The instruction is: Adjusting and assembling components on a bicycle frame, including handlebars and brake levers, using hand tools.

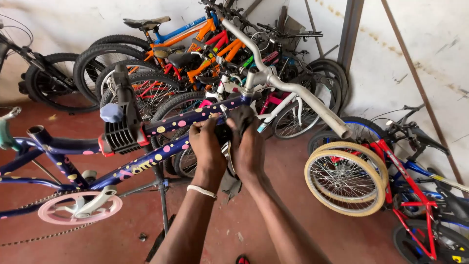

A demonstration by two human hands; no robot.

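Both hands press a dark cloth against a spotted bicycle frame held in a work stand.

Left hand (207, 146) (a white band at its wrist) and right hand (248, 146) are curled shut around a crumpled dark grey rag (238, 120), gripping it against the dark blue metal bicycle frame dotted with pink and yellow spots (168, 151), just behind the silver handlebar (293, 90); the frame sits horizontally in a black and red clamp (122, 132) on a thin stand; a pale pink chainring (78, 208) hangs at the lower left; the fingertips are buried in the rag, which also hides the frame tube beneath; the frame's rear runs off the left edge; parked bicycles crowd the wall behind.
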